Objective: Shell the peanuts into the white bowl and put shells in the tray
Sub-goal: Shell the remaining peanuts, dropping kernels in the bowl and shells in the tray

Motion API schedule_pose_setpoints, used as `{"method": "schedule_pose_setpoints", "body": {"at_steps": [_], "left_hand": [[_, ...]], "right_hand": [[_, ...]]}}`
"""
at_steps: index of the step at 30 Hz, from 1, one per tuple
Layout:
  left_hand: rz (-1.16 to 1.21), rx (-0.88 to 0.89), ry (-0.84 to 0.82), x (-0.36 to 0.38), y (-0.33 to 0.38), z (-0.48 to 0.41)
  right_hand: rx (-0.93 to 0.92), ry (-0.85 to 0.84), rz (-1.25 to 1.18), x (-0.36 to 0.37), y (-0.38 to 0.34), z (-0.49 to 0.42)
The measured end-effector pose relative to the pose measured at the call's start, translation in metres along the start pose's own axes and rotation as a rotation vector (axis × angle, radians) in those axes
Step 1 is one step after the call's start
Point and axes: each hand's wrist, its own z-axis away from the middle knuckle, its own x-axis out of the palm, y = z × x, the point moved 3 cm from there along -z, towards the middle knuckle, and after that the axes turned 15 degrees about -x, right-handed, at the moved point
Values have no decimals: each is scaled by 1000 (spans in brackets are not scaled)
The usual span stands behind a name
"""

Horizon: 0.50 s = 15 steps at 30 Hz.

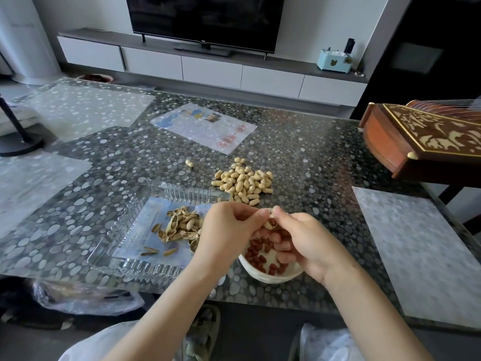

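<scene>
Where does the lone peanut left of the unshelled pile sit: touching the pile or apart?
Apart. The head view shows bare table between the lone peanut and the pile.

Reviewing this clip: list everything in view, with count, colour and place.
table: one, grey pebble pattern, under everything
unshelled peanuts: a pile, tan, beyond the bowl
stray peanut: one, tan, left of pile
tray: one, clear glass, left of bowl
shells: a heap, tan, inside tray
white bowl: one, near table edge, under the hands
kernels: many, red, in bowl
television: one, black, on far cabinet
wooden instrument: one, brown, right edge
held peanut: one, tan, above bowl
left hand: pinches held peanut
right hand: pinches held peanut
</scene>
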Motion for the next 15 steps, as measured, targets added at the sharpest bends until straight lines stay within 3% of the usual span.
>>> {"method": "schedule_pose_setpoints", "body": {"at_steps": [5,9,12,15], "left_hand": [[-102,45,7,16,7,2],[-165,28,49,24,9,1],[-224,17,94,26,8,0],[-254,14,124,25,6,-6]], "right_hand": [[-26,118,200,-21,7,2],[-237,194,543,-30,2,5],[-420,171,790,-31,-5,11],[-443,122,851,-33,-2,10]]}}
